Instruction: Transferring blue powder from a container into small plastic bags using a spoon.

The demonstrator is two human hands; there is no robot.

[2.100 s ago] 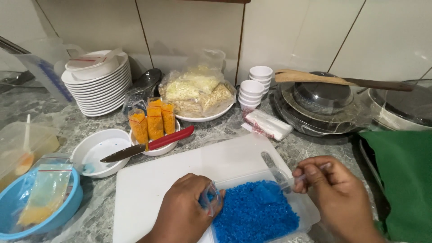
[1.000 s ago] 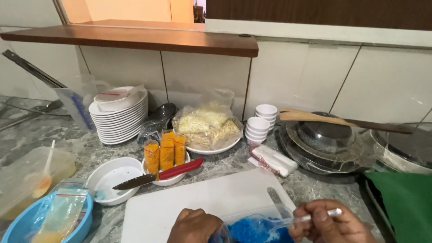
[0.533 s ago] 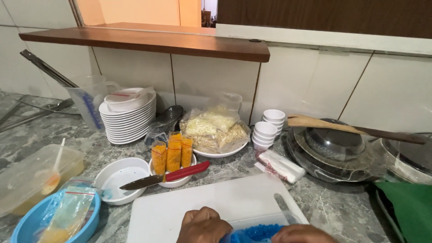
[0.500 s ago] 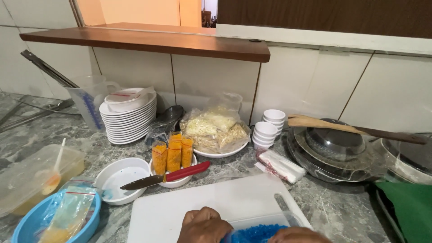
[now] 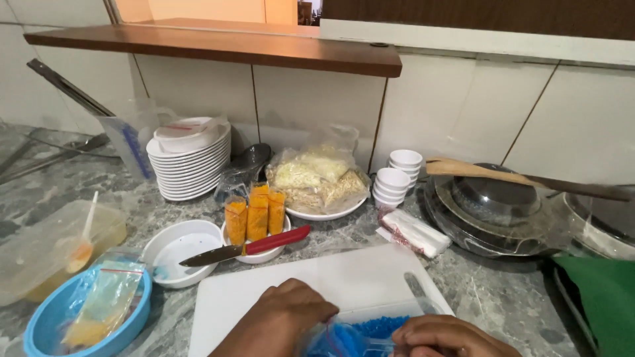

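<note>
Since the earlier frame the view has been raised, so both hands are seen lower; the clear plastic bag of blue grains (image 5: 360,336) is held on the white cutting board (image 5: 317,291) at the bench's near edge. It lies between the hands, the left hand (image 5: 284,320) touching its left side, the right hand (image 5: 443,337) its right; the fingers (image 5: 423,330) are curled on the plastic, though the exact pinch cannot be told.

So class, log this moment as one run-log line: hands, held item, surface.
left hand: on clear bag of blue grains | right hand: pinching bag | surface: white cutting board | nearby: red-handled knife
</note>
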